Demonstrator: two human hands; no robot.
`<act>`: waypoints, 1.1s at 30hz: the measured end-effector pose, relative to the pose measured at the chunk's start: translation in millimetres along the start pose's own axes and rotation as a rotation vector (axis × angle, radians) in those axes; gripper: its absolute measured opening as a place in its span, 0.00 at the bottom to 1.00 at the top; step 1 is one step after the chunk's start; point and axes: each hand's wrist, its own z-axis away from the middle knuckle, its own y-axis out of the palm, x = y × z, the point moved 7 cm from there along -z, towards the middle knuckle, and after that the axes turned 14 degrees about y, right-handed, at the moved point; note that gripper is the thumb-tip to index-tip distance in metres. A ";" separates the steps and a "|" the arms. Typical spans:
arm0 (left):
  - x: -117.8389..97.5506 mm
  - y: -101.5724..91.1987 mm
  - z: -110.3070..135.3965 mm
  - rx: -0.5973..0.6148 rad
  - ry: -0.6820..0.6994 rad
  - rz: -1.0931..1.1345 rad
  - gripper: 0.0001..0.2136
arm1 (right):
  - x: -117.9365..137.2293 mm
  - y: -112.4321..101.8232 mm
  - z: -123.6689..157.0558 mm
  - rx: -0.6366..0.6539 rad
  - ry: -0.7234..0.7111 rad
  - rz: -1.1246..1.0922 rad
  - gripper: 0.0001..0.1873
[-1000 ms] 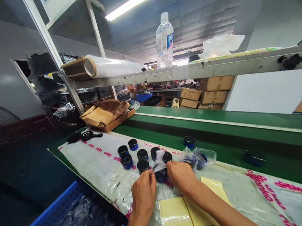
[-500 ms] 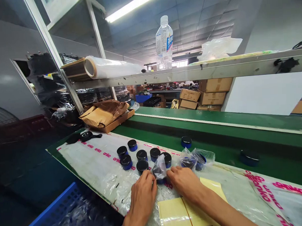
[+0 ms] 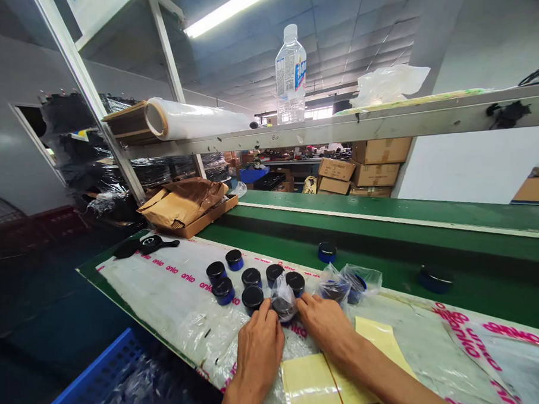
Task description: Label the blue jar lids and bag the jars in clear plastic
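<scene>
Between my two hands sits a small round black-topped blue container (image 3: 283,308) in a clear plastic bag. My left hand (image 3: 260,339) is closed at its left side, fingertips on the bag. From the right, my right hand (image 3: 322,322) pinches the bag's other edge; its fingertips are partly hidden. Several unbagged containers of the same kind (image 3: 251,278) stand just beyond and to the left. Two more bagged containers (image 3: 334,289) lie right of my right hand. Yellow sheets (image 3: 308,382) lie under my right forearm.
A green conveyor belt (image 3: 379,251) runs behind the work surface, carrying a container (image 3: 327,252) and another dark one (image 3: 436,278). At lower left stands a blue basket (image 3: 87,377) of clear plastic. Overhead, a shelf (image 3: 320,130) holds a bottle (image 3: 291,76) and a film roll (image 3: 194,119).
The bagged container has shifted slightly away from me, with both hands still at its sides. The containers on the belt have drifted a little left. The view has moved slightly.
</scene>
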 end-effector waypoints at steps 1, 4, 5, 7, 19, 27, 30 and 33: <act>-0.2 1.3 -0.2 0.013 0.000 0.012 0.09 | -0.4 -0.4 0.0 -0.002 0.018 -0.016 0.14; -1.0 5.2 -0.3 0.051 0.011 0.040 0.09 | -2.3 -0.3 -0.2 0.005 0.069 -0.058 0.14; -1.3 5.9 -0.3 0.059 0.017 0.044 0.09 | -2.7 0.7 -0.5 0.010 0.078 -0.068 0.13; -1.8 6.1 -0.2 0.065 0.029 0.047 0.09 | -2.4 3.7 -1.2 0.017 0.072 -0.082 0.12; 9.8 -16.6 -1.0 -0.077 -0.123 0.225 0.07 | -5.8 -21.9 12.8 -0.146 0.073 -0.219 0.08; 0.5 -41.3 -19.2 -0.213 -0.131 0.195 0.11 | -30.6 -50.1 9.3 -0.235 0.126 -0.243 0.10; 4.7 -37.9 -22.5 -0.204 -0.191 0.354 0.10 | -34.3 -55.9 21.8 -0.268 0.115 -0.284 0.14; 9.1 -38.1 -22.3 -0.205 -0.254 0.483 0.10 | -20.4 -56.7 37.8 -0.244 -0.026 -0.353 0.12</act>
